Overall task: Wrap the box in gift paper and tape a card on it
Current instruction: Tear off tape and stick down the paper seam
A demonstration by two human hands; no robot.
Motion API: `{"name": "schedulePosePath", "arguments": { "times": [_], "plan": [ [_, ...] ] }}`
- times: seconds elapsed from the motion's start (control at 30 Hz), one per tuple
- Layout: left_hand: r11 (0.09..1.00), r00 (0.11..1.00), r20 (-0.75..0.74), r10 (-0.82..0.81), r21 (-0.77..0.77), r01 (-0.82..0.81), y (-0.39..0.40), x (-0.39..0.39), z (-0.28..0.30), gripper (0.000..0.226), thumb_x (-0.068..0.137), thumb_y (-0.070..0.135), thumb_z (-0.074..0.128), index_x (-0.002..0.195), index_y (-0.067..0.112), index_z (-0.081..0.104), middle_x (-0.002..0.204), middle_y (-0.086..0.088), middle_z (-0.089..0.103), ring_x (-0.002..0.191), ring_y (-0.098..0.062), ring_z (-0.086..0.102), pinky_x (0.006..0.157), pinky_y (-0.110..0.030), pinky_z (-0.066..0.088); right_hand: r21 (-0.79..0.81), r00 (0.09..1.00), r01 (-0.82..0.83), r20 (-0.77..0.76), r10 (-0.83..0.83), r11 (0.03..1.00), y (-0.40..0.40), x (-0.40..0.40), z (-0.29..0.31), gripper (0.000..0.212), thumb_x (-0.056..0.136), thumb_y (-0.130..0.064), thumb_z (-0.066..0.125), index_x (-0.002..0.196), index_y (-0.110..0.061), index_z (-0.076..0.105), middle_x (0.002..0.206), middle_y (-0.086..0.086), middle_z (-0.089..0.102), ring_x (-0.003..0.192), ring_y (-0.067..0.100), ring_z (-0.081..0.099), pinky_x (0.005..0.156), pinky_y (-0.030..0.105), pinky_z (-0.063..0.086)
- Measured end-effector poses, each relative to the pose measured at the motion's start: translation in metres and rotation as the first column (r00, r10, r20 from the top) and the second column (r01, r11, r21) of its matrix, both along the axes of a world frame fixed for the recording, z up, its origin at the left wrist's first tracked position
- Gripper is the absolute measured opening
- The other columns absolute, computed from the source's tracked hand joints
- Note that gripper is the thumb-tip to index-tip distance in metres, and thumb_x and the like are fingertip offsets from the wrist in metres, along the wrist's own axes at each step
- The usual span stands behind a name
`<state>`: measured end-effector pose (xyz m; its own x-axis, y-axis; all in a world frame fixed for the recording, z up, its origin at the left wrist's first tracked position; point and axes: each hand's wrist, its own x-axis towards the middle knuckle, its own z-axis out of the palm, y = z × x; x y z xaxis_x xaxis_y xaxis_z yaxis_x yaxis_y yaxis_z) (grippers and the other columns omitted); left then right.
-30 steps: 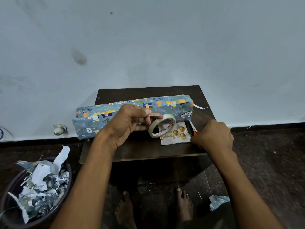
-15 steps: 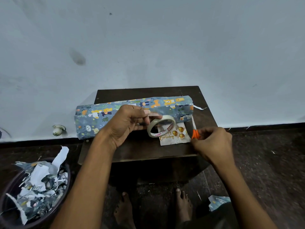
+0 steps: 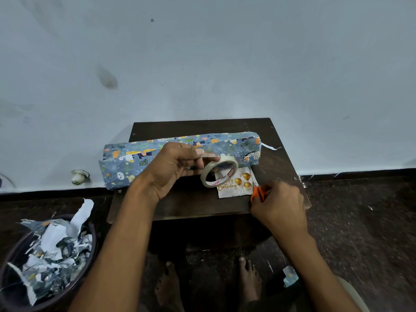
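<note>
1. Blue patterned gift paper covers the long box (image 3: 180, 152), which lies across the far part of the dark bench (image 3: 202, 206), its left end overhanging the bench edge.
2. Just in front of the box's right end lies the card (image 3: 234, 186), flat on the bench.
3. The left hand (image 3: 173, 167) pinches a pulled strip of the tape roll (image 3: 219, 173), held above the card.
4. The right hand (image 3: 279, 203), right of the card, grips orange-handled scissors (image 3: 257, 190).
5. Left of the box, on the floor, stands a bin (image 3: 74, 287) full of paper scraps.
</note>
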<state>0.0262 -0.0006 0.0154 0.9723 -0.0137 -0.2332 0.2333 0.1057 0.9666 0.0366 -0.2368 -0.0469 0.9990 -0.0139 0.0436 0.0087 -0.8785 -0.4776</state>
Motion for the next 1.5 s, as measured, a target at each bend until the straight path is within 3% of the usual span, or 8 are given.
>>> {"name": "schedulePosePath", "arguments": {
  "times": [0.13,0.47,0.53,0.73,0.93,1.1,1.37,1.5],
  "plan": [
    [1.000,1.000,0.008,-0.007,0.006,0.007,-0.001,0.000,0.001,0.032,0.083,0.020,0.057,0.054,0.013,0.066,0.111,-0.023,0.074,0.117,-0.035,0.067,0.109,-0.057,0.045,0.008,0.996,-0.012,-0.087,0.013,1.000,-0.003,0.004,0.004,0.019,0.068,-0.028,0.074,0.078,-0.013,0.068,0.073,0.006,0.065,0.078,0.034,0.064,0.068,0.040,0.057],
    [1.000,1.000,0.002,-0.011,-0.011,0.011,0.000,0.000,0.001,0.030,0.084,0.018,0.058,0.055,0.012,0.066,0.112,-0.023,0.073,0.116,-0.034,0.068,0.107,-0.055,0.047,-0.008,0.994,-0.019,-0.110,0.018,1.000,-0.007,0.002,0.011,0.020,0.060,-0.021,0.069,0.061,-0.003,0.060,0.052,0.008,0.058,0.050,0.026,0.059,0.046,0.038,0.053],
    [1.000,1.000,0.000,-0.009,-0.007,0.009,0.000,0.001,0.000,0.027,0.083,0.018,0.058,0.058,0.009,0.064,0.113,-0.024,0.073,0.116,-0.035,0.067,0.106,-0.054,0.048,0.161,0.982,0.041,-0.190,-0.010,0.986,-0.010,0.004,0.014,0.011,0.066,-0.016,0.070,0.072,-0.009,0.064,0.055,0.009,0.065,0.047,0.027,0.065,0.043,0.037,0.056],
    [1.000,1.000,0.005,0.002,-0.013,-0.002,-0.001,0.000,0.001,0.041,0.095,0.008,0.051,0.056,0.010,0.063,0.110,-0.022,0.074,0.113,-0.031,0.069,0.107,-0.056,0.047,0.768,0.905,0.138,-0.355,0.236,0.625,-0.017,0.004,0.033,0.022,0.088,0.005,0.068,0.109,0.001,0.064,0.070,0.016,0.072,0.036,0.017,0.052,0.031,0.022,0.040],
    [1.000,1.000,0.007,0.010,0.008,-0.010,-0.001,-0.002,0.004,0.044,0.095,0.009,0.053,0.053,0.012,0.066,0.112,-0.027,0.072,0.114,-0.032,0.069,0.105,-0.055,0.049,0.946,0.619,0.208,-0.325,0.715,0.250,-0.008,-0.004,0.043,0.064,0.065,-0.040,0.088,0.114,-0.002,0.070,0.079,0.019,0.061,0.050,0.016,0.050,0.032,0.019,0.039],
    [1.000,1.000,-0.002,0.006,-0.003,-0.006,-0.001,-0.002,0.005,0.030,0.084,0.017,0.059,0.056,0.011,0.066,0.112,-0.027,0.072,0.114,-0.033,0.069,0.102,-0.055,0.051,0.945,0.503,0.220,-0.322,0.802,0.241,0.007,-0.009,0.040,0.054,0.076,-0.043,0.074,0.112,-0.003,0.070,0.076,0.016,0.058,0.048,0.014,0.044,0.032,0.017,0.034],
    [1.000,1.000,0.006,0.018,-0.002,-0.018,0.001,-0.002,0.003,0.031,0.085,0.015,0.060,0.055,0.010,0.067,0.107,-0.022,0.075,0.113,-0.032,0.069,0.104,-0.057,0.049,0.947,0.543,0.275,-0.293,0.787,0.164,0.018,0.004,0.035,0.048,0.083,-0.039,0.062,0.111,-0.001,0.068,0.074,0.013,0.055,0.046,0.012,0.038,0.030,0.015,0.029],
    [1.000,1.000,0.005,0.022,0.001,-0.022,0.002,-0.001,0.002,0.028,0.081,0.018,0.060,0.055,0.010,0.067,0.108,-0.027,0.073,0.115,-0.032,0.069,0.104,-0.060,0.048,0.949,0.516,0.285,-0.267,0.814,0.131,0.020,0.009,0.033,0.056,0.070,-0.043,0.080,0.106,-0.001,0.070,0.073,0.014,0.053,0.044,0.012,0.038,0.029,0.015,0.029]
  ]
}}
